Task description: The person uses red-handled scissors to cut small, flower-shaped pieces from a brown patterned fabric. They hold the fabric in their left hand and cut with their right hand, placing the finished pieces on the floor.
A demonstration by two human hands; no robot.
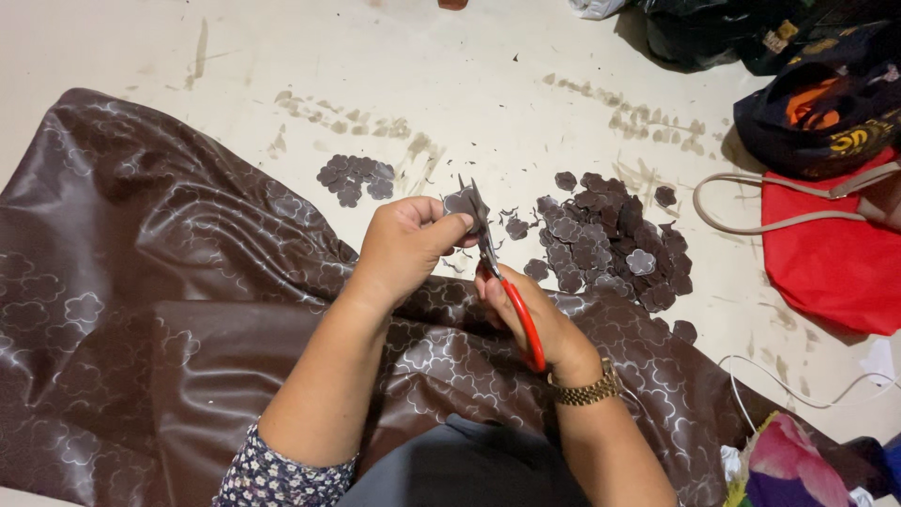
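Note:
My left hand [405, 246] pinches a small brown flower-shaped cutout [460, 201] between thumb and fingers. My right hand [530, 314] grips red-handled scissors [507, 282], whose blades point up and meet the cutout's edge. A gold watch sits on my right wrist. Both hands hover over a large brown patterned sheet [141, 282] spread across my lap and the floor. A heap of cut flower pieces [610, 244] lies just right of the scissors.
A smaller cluster of cutouts [355, 178] lies on the pale floor beyond my left hand. A red bag with beige straps [831, 253] and dark bags [826, 103] sit at the right. Colourful cloth [788, 465] and a white cord lie bottom right.

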